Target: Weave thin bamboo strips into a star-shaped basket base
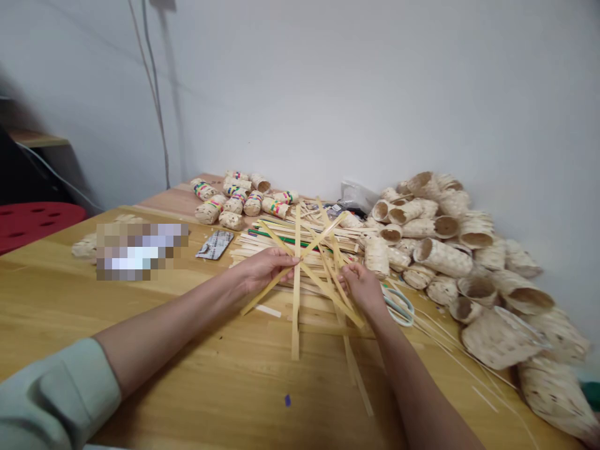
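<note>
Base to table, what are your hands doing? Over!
Left hand pinching crossed bamboo strips. Right hand touching the same strips. White-handled scissors lying just beyond the right hand.

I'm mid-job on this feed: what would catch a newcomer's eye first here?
A big heap of woven strip tubes dominates the right side of the wooden table, piled against the wall. At centre, the left hand and right hand grip crossed pale strips. Beyond them, small woven rolls with bright coloured bands cluster at the table's far end.
</note>
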Motion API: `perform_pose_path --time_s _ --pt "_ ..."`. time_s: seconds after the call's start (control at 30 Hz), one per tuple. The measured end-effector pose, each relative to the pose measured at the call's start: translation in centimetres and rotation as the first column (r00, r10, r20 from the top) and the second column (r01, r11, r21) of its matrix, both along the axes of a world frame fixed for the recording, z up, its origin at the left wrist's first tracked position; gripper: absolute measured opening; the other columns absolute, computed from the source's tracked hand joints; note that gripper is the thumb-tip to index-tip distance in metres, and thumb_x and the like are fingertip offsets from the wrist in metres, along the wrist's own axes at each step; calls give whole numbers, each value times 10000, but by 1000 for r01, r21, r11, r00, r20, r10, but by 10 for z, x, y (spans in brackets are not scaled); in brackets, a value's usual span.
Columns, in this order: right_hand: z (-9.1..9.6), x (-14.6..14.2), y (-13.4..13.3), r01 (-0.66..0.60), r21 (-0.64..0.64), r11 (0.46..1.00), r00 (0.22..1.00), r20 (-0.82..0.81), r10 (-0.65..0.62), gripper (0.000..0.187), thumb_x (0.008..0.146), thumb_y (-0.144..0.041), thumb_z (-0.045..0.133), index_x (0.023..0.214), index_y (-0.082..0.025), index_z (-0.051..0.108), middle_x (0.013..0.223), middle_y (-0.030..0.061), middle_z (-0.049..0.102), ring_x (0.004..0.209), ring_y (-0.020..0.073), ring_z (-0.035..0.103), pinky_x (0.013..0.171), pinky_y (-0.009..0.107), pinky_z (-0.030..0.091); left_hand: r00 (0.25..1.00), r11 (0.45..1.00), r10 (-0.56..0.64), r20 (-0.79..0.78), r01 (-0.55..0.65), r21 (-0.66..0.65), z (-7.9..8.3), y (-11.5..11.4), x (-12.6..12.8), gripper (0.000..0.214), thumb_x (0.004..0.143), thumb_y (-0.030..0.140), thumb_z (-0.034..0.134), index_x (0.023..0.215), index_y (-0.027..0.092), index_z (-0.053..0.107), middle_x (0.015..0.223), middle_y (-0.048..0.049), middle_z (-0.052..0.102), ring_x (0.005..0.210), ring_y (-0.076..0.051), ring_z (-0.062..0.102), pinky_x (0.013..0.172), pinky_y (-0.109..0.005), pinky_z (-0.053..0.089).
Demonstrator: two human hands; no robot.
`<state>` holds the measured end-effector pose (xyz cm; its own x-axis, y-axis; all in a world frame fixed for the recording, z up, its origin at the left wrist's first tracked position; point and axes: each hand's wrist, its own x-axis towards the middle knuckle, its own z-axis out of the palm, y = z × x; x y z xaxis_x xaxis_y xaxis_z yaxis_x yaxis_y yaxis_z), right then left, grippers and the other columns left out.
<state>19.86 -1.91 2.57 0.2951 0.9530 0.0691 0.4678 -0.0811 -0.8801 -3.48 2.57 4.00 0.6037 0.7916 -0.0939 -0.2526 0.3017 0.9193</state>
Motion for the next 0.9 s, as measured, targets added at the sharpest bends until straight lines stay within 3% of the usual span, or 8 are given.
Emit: perform_pose_path --time_s 0.23,0.4,0.57,0.8,0.9 --pt "9 8 3 89 55 995 985 -151 -79 165 788 -383 447 727 -240 501 714 55 709 586 216 664 521 321 512 1000 998 -11 -29 12 59 8 -5 -2 220 747 197 640 537 142 601 515 -3 519 480 -77 449 496 -208 371" --pt "10 12 2 38 72 997 985 -170 -25 188 771 -410 446 725 -239 508 706 41 702 570 205 644 540 330 515 998 996 -27 -56 31 79 8 -6 -2 262 761 204 618 507 145 592 497 -6 504 464 -75 427 484 -208 352" --pt "16 18 0 -25 105 994 997 -63 32 276 703 -483 542 690 -210 577 666 16 656 608 183 586 549 286 462 998 998 -10 -56 14 63 4 -4 -2 226 753 198 626 535 144 602 506 -5 511 473 -76 443 502 -206 370" --pt "22 25 -3 59 192 980 995 68 -73 347 802 -533 438 655 -227 511 502 -45 502 442 131 438 474 258 356 998 999 -5 -56 7 36 -1 -1 -3 185 731 203 646 561 134 618 482 -3 528 442 -72 447 454 -196 345" --pt "21 28 -3 83 213 974 988 110 -108 364 807 -530 457 609 -227 493 478 -35 496 462 140 444 483 261 337 998 998 -31 -61 35 53 -4 1 -5 199 739 204 649 559 129 610 477 -5 530 440 -69 451 452 -189 339"
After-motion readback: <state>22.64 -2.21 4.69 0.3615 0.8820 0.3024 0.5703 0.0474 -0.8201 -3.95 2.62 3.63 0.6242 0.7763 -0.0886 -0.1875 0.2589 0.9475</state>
